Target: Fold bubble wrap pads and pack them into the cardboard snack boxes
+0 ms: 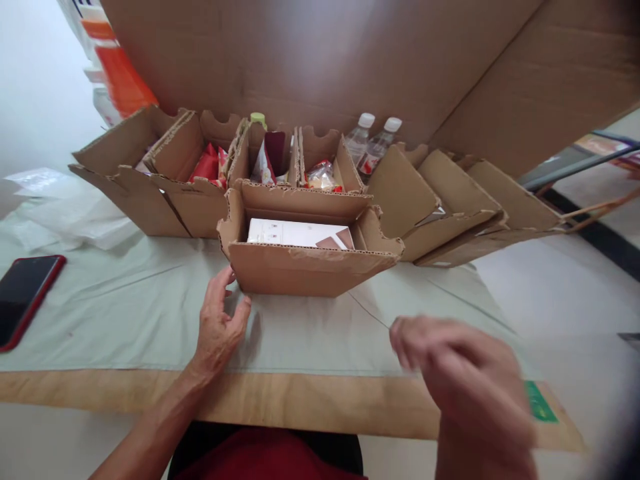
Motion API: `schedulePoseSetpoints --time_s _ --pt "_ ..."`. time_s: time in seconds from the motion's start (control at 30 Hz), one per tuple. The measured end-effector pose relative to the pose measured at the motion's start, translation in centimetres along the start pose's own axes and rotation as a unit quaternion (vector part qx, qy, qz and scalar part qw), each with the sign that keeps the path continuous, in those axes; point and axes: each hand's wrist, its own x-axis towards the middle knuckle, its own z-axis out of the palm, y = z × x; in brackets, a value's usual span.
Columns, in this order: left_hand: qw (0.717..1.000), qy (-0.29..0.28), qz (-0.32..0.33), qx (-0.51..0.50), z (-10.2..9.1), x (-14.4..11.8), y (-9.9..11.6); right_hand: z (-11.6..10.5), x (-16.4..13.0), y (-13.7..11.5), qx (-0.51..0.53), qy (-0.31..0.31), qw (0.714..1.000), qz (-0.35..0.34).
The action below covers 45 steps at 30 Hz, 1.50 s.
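Note:
An open cardboard box (pixel 300 267) stands on the table in front of me, with a white packet (pixel 295 233) lying inside it. My left hand (pixel 217 327) rests open on the table just below the box's front left corner, its fingertips close to the cardboard. My right hand (pixel 465 380) hovers blurred over the table's front edge, to the right of the box, fingers curled; I see nothing in it.
Behind stands a row of open cardboard boxes (pixel 165 180) with red snack packets (pixel 207 167) and other packets, then two water bottles (pixel 373 143) and folded boxes (pixel 470 207). A red-cased phone (pixel 25 293) lies at left. A large cardboard sheet (pixel 350 60) leans at back.

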Motion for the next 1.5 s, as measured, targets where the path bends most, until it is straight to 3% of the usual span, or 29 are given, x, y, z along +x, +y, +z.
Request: schedulePoseSetpoints --time_s 0.07,0.1,0.2,0.27,0.43,0.53,0.6,0.67,0.8,0.9,1.0,1.13,1.3,1.4,1.5 --pt "0.999 0.023 0.034 0.017 0.1 0.1 0.1 1.6 2.5 1.0 0.007 0.071 0.997 0.036" --pt "0.999 0.027 0.043 0.016 0.1 0.1 0.1 2.4 3.5 1.5 0.01 0.079 0.995 0.054" --pt "0.999 0.007 0.033 -0.017 0.6 0.2 0.1 4.4 4.7 3.2 -0.009 -0.033 0.997 0.068" --pt "0.999 -0.025 0.02 -0.044 0.9 0.2 0.0 4.9 4.4 4.0 -0.034 -0.073 0.995 0.067" --pt "0.985 -0.146 0.024 -0.088 0.1 0.0 0.1 4.1 2.3 6.0 -0.034 -0.018 0.994 0.105" --pt "0.987 -0.149 0.041 -0.05 -3.1 1.2 -0.4 3.8 0.5 7.2 -0.069 -0.006 0.989 0.132" --pt "0.993 -0.08 0.072 0.042 -6.7 3.4 -1.4 3.9 -0.7 7.9 -0.124 -0.004 0.986 0.109" --pt "0.983 0.014 0.093 0.16 -10.8 6.7 -3.0 4.3 -1.5 8.4 -0.181 0.003 0.982 0.055" --pt "0.964 0.116 0.069 0.231 -17.5 14.5 -6.2 4.8 -1.7 8.8 -0.24 -0.008 0.971 -0.008" --pt "0.937 0.111 0.023 0.329 -19.5 18.7 -7.8 4.8 -1.5 8.8 -0.255 -0.019 0.967 -0.016" --pt "0.92 0.078 0.011 0.384 -20.1 20.4 -8.0 4.6 -1.4 8.8 -0.274 -0.02 0.961 -0.038" --pt "0.911 0.124 0.054 0.39 -21.4 18.4 -5.4 4.7 -1.5 9.0 -0.276 -0.001 0.96 -0.047" --pt "0.898 0.203 0.139 0.365 -23.5 10.4 1.1 5.4 -2.1 8.2 -0.261 0.023 0.963 -0.062" --pt "0.934 0.182 0.167 0.258 -23.5 5.0 4.9 6.8 -3.2 6.2 -0.208 0.01 0.974 -0.092" --pt "0.976 0.12 0.118 0.137 -22.9 0.9 7.3 9.3 -4.5 3.4 -0.094 -0.087 0.988 -0.085"
